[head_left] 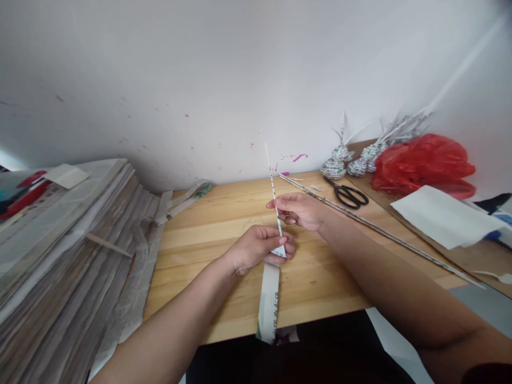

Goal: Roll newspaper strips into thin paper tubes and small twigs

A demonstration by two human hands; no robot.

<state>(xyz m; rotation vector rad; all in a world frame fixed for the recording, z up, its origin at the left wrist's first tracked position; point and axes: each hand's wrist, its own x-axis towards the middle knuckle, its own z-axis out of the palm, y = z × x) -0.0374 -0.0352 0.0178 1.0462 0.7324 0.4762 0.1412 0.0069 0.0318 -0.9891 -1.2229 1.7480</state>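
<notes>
Over the middle of the wooden table, a thin rolled paper stick [273, 184] stands upright, its pale tip against the wall. My left hand [266, 244] pinches its lower end, where the paper widens into a small printed triangle. From beneath that hand a flat paper strip [269, 304] hangs down across the table's front edge. My right hand [298, 209] holds the stick a little higher, thumb and forefinger closed on it and the other fingers curled.
Stacked paper [92, 240] fills the left side, with loose strips [186, 200] beside it. To the right lie long paper sticks [360, 217], black scissors [349, 196], woven paper pieces [335, 166], a red plastic bag [424, 166] and a white sheet [436, 216]. The wooden table [320, 288] ends near my body.
</notes>
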